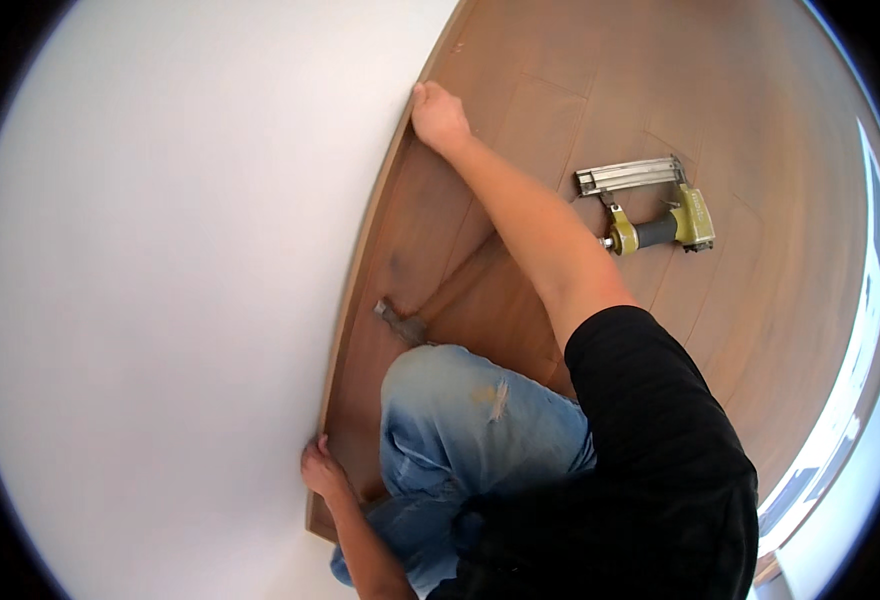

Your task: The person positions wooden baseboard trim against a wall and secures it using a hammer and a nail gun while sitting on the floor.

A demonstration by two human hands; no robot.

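A narrow brown wooden baseboard [359, 265] runs along the foot of the white wall. Near its lower end in the view, my left hand [322, 468] grips the board, with fingers curled over its top edge and the thumb on the floor side. Farther along, my right arm reaches out and my right hand [440, 117] is closed at the same board, its fingertips partly hidden against the edge. Between the two hands, a hammer [400, 322] lies on the floor beside my bent knee, which covers part of it.
A yellow-green nail gun [650, 205] with a silver magazine and dark grip lies on the brown plank floor [740, 290], right of my right forearm. The white wall [160, 300] fills the left side. My jeans-clad knee [470, 410] is close to the baseboard. Bright glazing [860, 370] shows at far right.
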